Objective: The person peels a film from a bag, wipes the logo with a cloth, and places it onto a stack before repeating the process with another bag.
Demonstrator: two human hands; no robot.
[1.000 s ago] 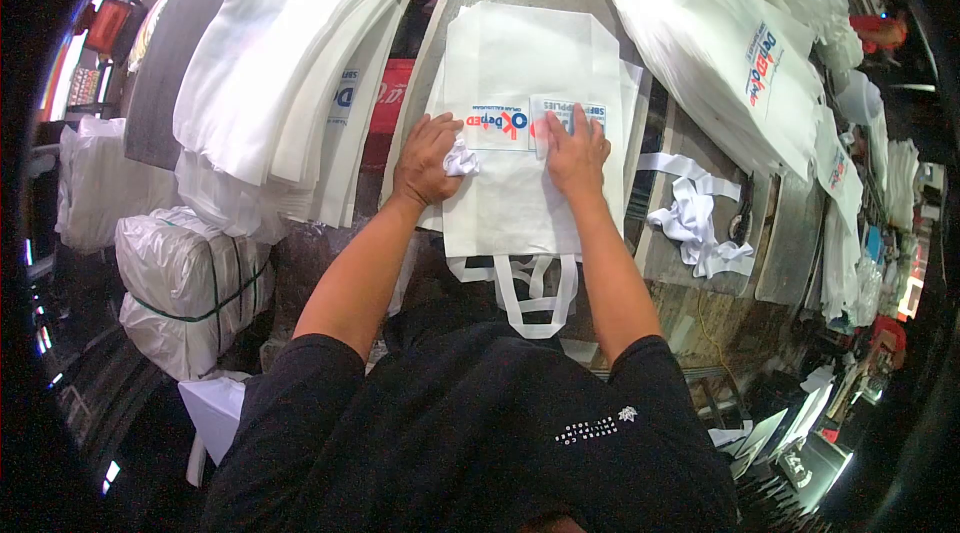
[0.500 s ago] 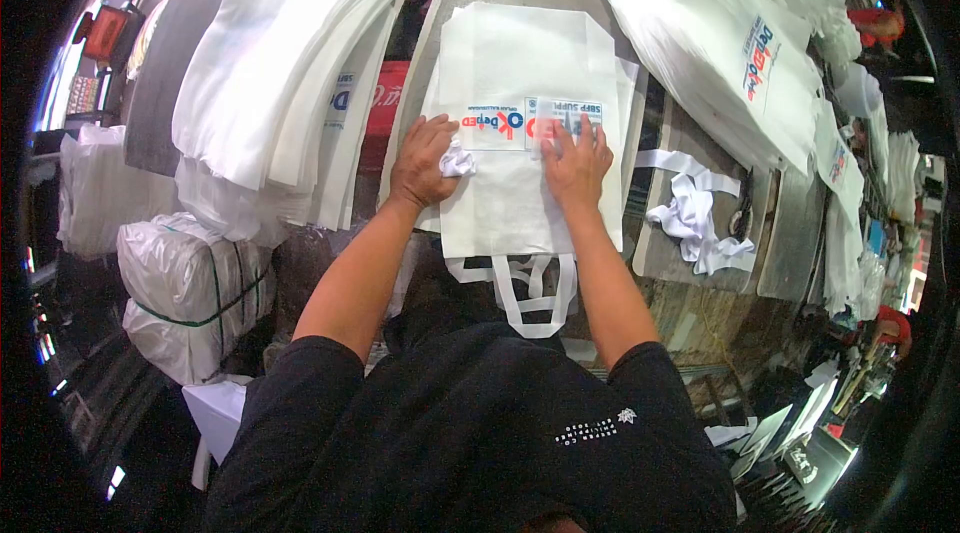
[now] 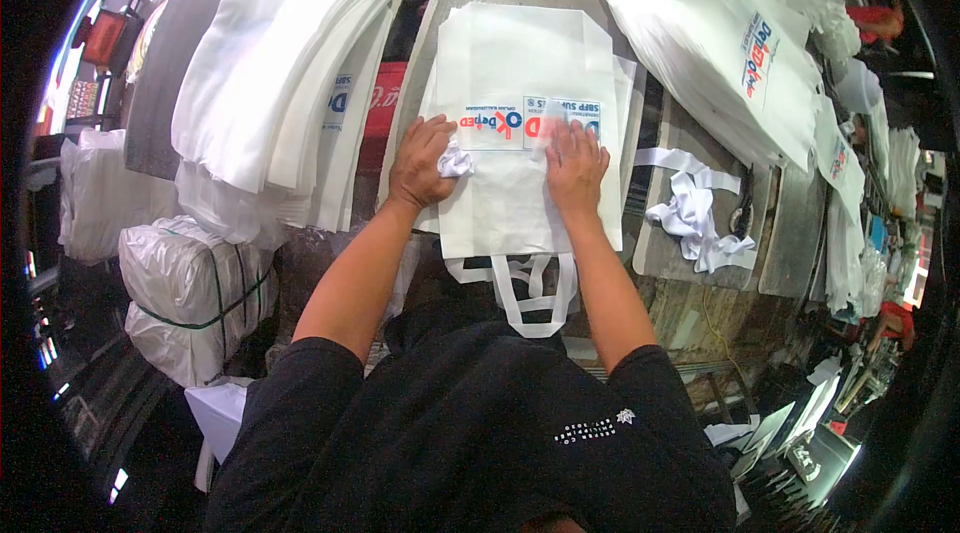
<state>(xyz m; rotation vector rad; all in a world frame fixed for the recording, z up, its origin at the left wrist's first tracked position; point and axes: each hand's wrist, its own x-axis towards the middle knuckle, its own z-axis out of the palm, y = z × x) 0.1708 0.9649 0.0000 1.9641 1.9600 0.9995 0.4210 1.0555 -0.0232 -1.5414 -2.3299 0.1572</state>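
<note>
A white tote bag [image 3: 515,53] with blue and red "DepED OK" lettering lies flat on top of other white bags, its handles [image 3: 540,311] hanging toward me. My left hand [image 3: 422,163] rests on the bag's left edge, with a crumpled piece of white fabric [image 3: 456,162] held by the thumb. Over the right part of the print lies my right hand [image 3: 577,168], palm down with fingers stretched out and nothing in it.
Stacks of white fabric bags lie to the left [image 3: 270,63] and right [image 3: 700,43]. A tangle of white ribbon [image 3: 690,213] sits on a grey board [image 3: 655,258]. At lower left is a plastic-wrapped bundle [image 3: 190,283] tied with green strap.
My right hand's fingers have shifted slightly on the printed area and lie closer together. My left hand and the bag stay almost where they were.
</note>
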